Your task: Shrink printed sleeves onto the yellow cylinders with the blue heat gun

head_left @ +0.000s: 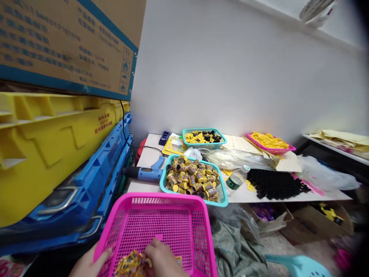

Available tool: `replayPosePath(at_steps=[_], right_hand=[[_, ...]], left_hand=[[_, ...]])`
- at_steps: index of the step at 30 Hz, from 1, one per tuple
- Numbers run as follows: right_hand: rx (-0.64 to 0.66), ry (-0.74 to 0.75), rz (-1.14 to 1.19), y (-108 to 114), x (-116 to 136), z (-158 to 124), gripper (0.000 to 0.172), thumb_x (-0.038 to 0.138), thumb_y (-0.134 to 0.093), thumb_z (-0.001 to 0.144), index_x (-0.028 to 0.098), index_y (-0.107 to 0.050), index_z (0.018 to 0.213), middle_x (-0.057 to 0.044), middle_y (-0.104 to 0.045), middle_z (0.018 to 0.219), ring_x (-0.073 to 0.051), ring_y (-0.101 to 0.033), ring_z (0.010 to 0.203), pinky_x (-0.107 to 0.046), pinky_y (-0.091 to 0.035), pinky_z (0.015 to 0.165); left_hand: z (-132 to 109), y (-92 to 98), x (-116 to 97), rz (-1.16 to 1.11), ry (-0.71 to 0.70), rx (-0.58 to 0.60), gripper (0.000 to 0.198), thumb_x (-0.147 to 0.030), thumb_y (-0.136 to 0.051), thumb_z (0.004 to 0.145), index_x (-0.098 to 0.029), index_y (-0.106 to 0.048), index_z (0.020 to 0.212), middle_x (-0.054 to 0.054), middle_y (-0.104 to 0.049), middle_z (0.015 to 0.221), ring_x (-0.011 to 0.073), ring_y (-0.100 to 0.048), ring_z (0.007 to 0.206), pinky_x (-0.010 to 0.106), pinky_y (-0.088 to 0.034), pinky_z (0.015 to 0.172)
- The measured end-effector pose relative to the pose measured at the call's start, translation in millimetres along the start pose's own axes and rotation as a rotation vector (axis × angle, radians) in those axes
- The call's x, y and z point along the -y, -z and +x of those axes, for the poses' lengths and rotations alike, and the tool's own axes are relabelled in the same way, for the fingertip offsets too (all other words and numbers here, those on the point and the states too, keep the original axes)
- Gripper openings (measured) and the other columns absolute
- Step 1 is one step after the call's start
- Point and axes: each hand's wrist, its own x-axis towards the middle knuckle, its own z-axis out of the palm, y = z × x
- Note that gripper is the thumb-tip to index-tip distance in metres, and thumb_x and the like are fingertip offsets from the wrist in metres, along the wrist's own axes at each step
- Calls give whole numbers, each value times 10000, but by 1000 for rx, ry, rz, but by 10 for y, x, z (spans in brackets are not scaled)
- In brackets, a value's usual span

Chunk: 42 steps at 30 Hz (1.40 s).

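Note:
A pink mesh basket (164, 219) is at the bottom centre, close to me. My left hand (91, 262) is closed over its left rim, with the thumb reaching inside. Inside the basket, my right hand (163, 259) is bent down into a heap of small yellow printed pieces (129, 263). Its fingertips are hidden among them, so I cannot make out what they grasp. Just beyond stands a turquoise basket (223, 192) full of small yellow-capped printed cylinders (193, 177).
On the table (144, 187) lie a blue heat gun (147, 173), a plastic bottle (238, 179) and many black parts (276, 184). Farther back are a turquoise basket (204, 146) and a pink tray (291, 147) of yellow parts. Stacked yellow (57, 142) and blue crates (95, 177) rise at left.

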Motion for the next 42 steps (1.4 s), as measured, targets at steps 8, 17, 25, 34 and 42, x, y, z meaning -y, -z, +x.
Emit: replayPosePath(at_steps=[8, 17, 25, 34, 42], right_hand=[[-274, -3, 154, 555, -213, -521, 341, 386, -596, 850, 261, -616, 1167, -59, -527, 1298, -212, -433, 1257, -420, -322, 1089], [-733, -639, 413, 103, -758, -1282, 798, 578, -523, 811, 69, -332, 1396, -224, -472, 1308, -266, -515, 1169, -482, -434, 999], [-583, -720, 571, -255, -449, -1040, 556, 519, -442, 860, 161, -463, 1286, -102, -614, 1164, -217, -602, 1063, -387, -479, 957], [-531, -687, 624, -218, -505, -1057, 499, 476, -405, 901, 158, -469, 1281, -104, -650, 1097, -203, -629, 1044, -330, -488, 928], [-605, -658, 714, -161, -613, -1176, 613, 572, -403, 876, 169, -459, 1334, -86, -572, 1287, -187, -557, 1202, -315, -443, 1051]], left_hand=[[30, -65, -120, -106, 162, 96, 308, -344, -653, 708, -172, -685, 962, 114, -757, 983, 303, -714, 929, 422, -588, 820], [29, 90, -209, 525, -574, -160, 468, -359, -565, 850, -176, -574, 1281, 132, -538, 1398, 300, -415, 1362, 462, -270, 1168], [-2, -552, -22, 972, -929, 910, 538, -226, -525, 898, -308, -440, 1423, 83, -372, 1539, 341, -262, 1440, 563, -252, 1135], [-58, -636, 51, 979, -986, 796, 161, -261, -598, 866, -198, -721, 948, 121, -660, 1212, 314, -570, 1183, 515, -410, 1053], [274, -622, -672, 615, -890, 604, 274, -309, -452, 920, -248, -718, 890, 58, -663, 1220, 242, -588, 1162, 396, -462, 1009]])
